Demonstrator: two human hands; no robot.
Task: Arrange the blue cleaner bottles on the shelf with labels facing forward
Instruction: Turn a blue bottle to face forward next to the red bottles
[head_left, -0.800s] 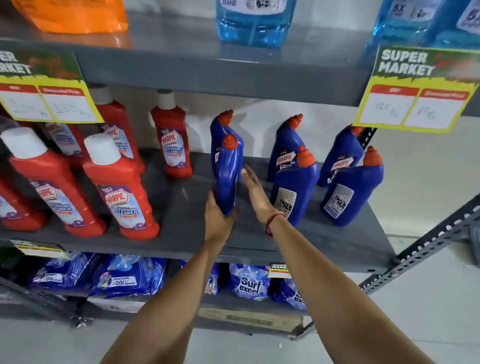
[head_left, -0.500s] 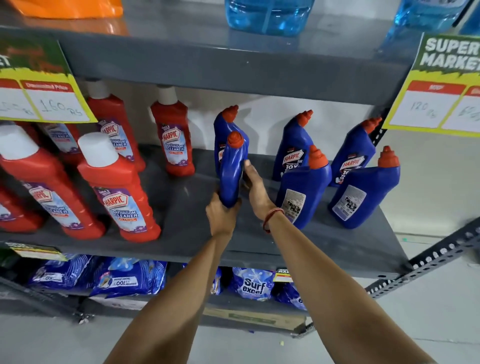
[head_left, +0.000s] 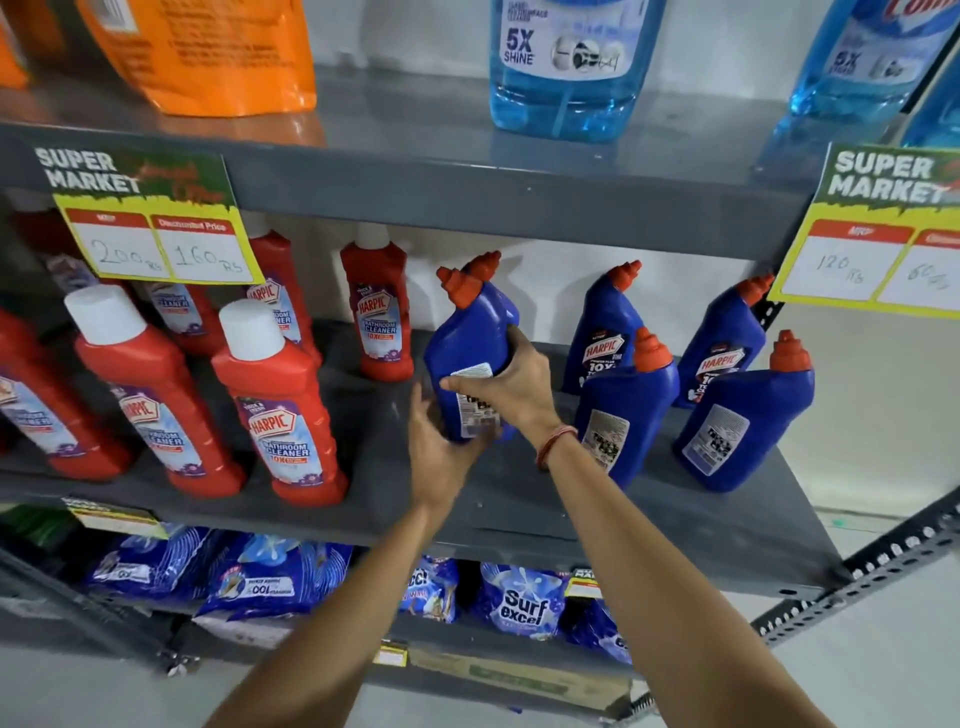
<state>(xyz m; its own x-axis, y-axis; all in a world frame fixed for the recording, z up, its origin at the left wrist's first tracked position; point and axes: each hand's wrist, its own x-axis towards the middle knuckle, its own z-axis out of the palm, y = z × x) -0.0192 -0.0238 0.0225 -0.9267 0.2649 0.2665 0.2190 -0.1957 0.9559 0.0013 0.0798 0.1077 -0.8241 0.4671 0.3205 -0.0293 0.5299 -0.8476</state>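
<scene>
Both of my hands grip one blue cleaner bottle (head_left: 467, 338) with an orange cap on the grey middle shelf (head_left: 649, 525). My right hand (head_left: 511, 382) wraps its middle and my left hand (head_left: 439, 447) cups its base. The bottle's back label faces me and it tilts left. Right behind it stands another blue bottle, only its orange cap (head_left: 485, 265) showing. Two front-row blue bottles (head_left: 623, 405) (head_left: 743, 415) on the right show back labels. Two rear ones (head_left: 602, 332) (head_left: 727, 343) show the front labels.
Several red bathroom-cleaner bottles (head_left: 280, 405) fill the shelf's left half. Price tags (head_left: 150, 218) (head_left: 883, 234) hang from the upper shelf, which carries clear blue liquid bottles (head_left: 566, 67) and an orange pack (head_left: 208, 52). Blue detergent packets (head_left: 519, 603) lie on the shelf below.
The held bottle has turned from edge-on to showing its back label, and it now leans left. My right hand moved from beside it to around its body.
</scene>
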